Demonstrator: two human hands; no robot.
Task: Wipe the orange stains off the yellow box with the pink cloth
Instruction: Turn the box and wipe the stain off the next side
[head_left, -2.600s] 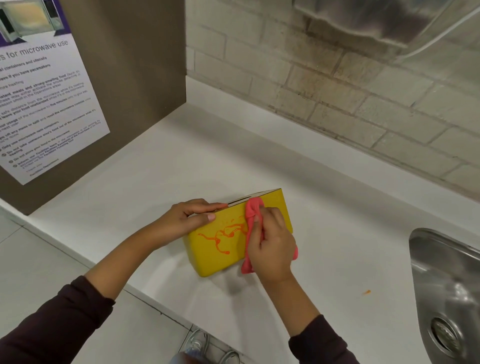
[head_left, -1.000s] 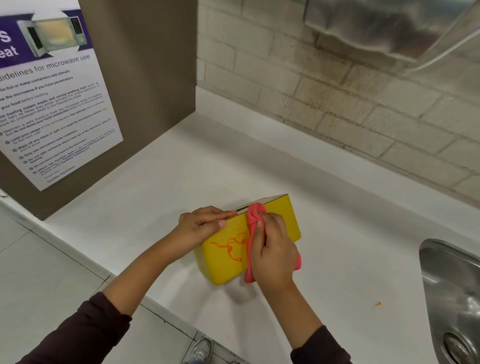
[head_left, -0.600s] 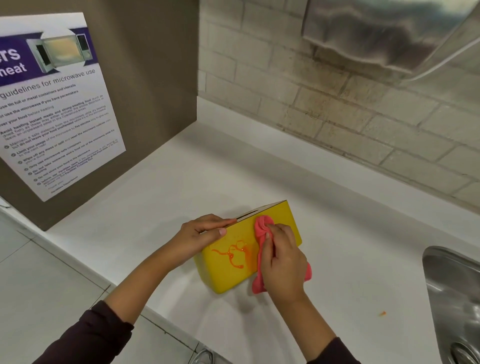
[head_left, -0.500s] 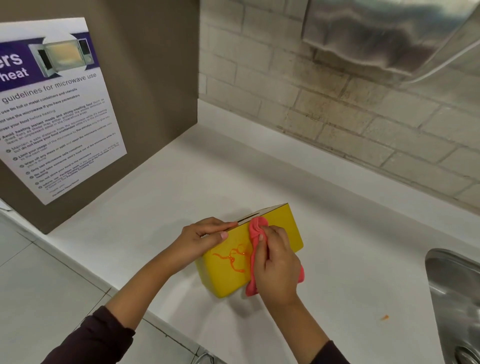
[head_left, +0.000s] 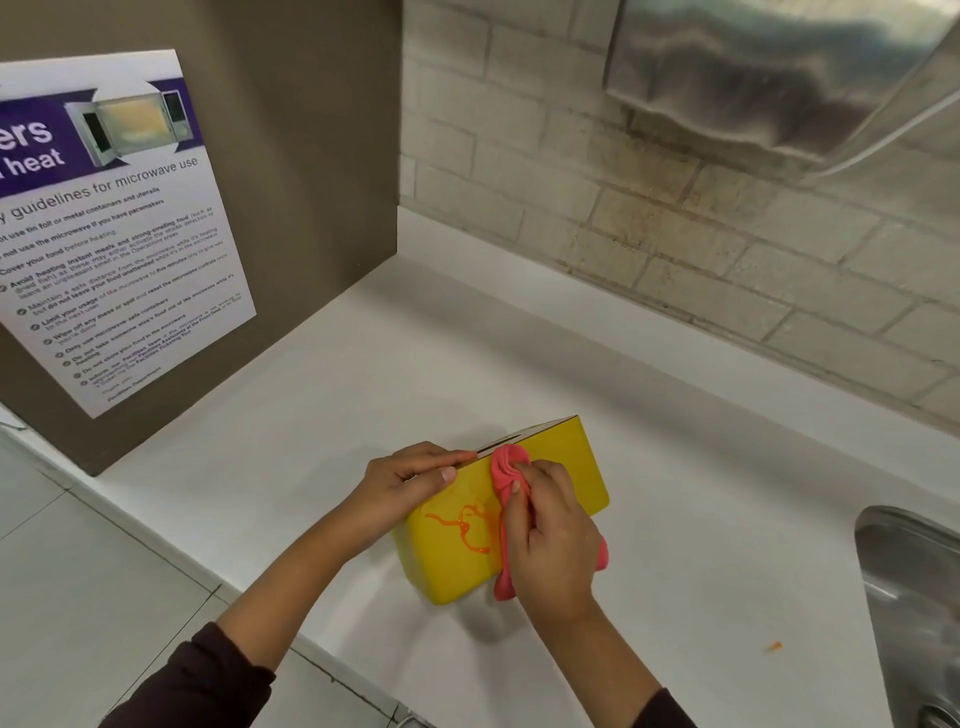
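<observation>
Item: yellow box (head_left: 451, 564), stood upright on the white counter (head_left: 363, 405) close to its front edge, well apart from the sink (head_left: 914, 597) at the counter's right end. Condition: looping orange stains (head_left: 462, 526) on the left half of the face turned toward the person, not yet wiped; the right part of that face showed clean. Build, as judged: thin card or light plastic with a slot along the top, likely hollow and light, its glossy face probably slippery, so prone to skid or tip under a sideways rub unless braced. Best hold, as judged: the top edge and upper corner, clear of the stains. Left hand (head_left: 405, 483): fingers laid along the top edge at the left corner, thumb on the stained face, pinching the box steady. Right hand (head_left: 550, 540): fingers curled round the pink cloth (head_left: 506, 467), pressing it to the face just right of the stains. Cloth: soft, bunched into a roll, limp ends showing above and below the hand. Also noted: a small orange speck (head_left: 774, 646) on the counter near the sink; a microwave-use poster (head_left: 104, 223) on the panel at the counter's left end.
</observation>
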